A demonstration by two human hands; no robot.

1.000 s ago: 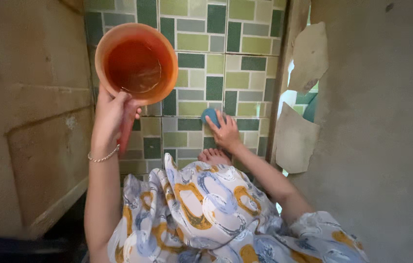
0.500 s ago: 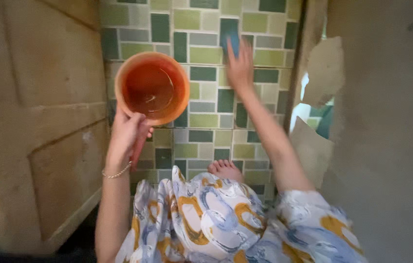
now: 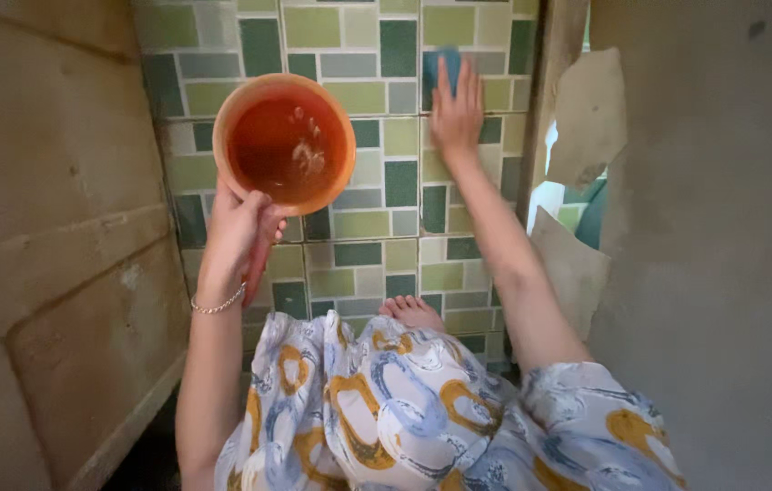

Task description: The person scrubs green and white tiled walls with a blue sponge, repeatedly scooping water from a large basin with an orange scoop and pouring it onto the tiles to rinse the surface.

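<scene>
My left hand [image 3: 238, 232] grips the handle of an orange plastic dipper [image 3: 284, 144] held upright over the floor, with some water in its bowl. My right hand [image 3: 456, 111] is stretched out far ahead and presses a blue scrub pad [image 3: 440, 65] flat against the green and grey tiled floor [image 3: 363, 223]. Only the pad's top edge shows past my fingers. My bare foot [image 3: 411, 311] pokes out from under my patterned dress [image 3: 386, 400].
A tan panelled door or wall [image 3: 49, 236] closes off the left side. A rough grey plastered wall [image 3: 722, 245] with peeling patches stands on the right, beside a narrow gap [image 3: 577, 205] with something teal behind it.
My right hand slid the blue pad from near my foot out to the far tiles. The dipper stayed in my left hand and its water now ripples.
</scene>
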